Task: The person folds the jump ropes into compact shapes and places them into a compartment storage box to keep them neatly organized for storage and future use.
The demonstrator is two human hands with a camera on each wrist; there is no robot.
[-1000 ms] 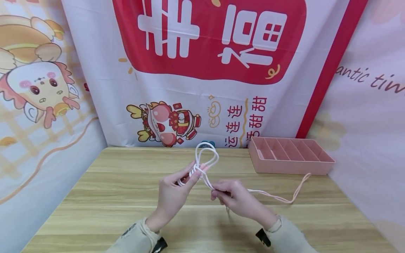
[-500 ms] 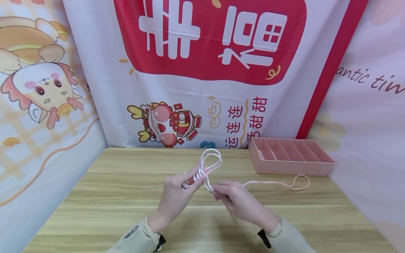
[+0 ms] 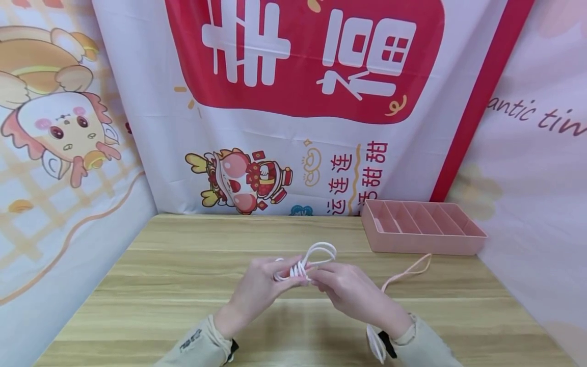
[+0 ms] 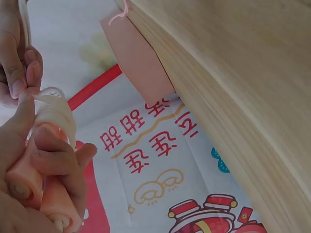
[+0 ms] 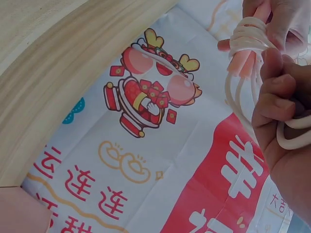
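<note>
A skipping rope has two salmon-pink handles lying side by side. Its white cord is wound in several turns round them. My left hand grips the handles and windings. My right hand pinches the cord close beside the left fingertips, the hands nearly touching. A double loop of cord sticks up beyond the fingers. Past my right hand, a loose pinkish length of cord trails over the tabletop, and a whitish bight hangs under the right forearm. In the right wrist view, cord passes through the curled right fingers.
A pink divided box stands at the back right of the wooden table. Printed cloth hangs behind the table and along both sides. Dark straps show at both sleeve cuffs.
Both hands have come closer together, and the right hand is now at the windings. The upright loop has dropped lower and tipped right. The loose cord end has shifted across the table.
</note>
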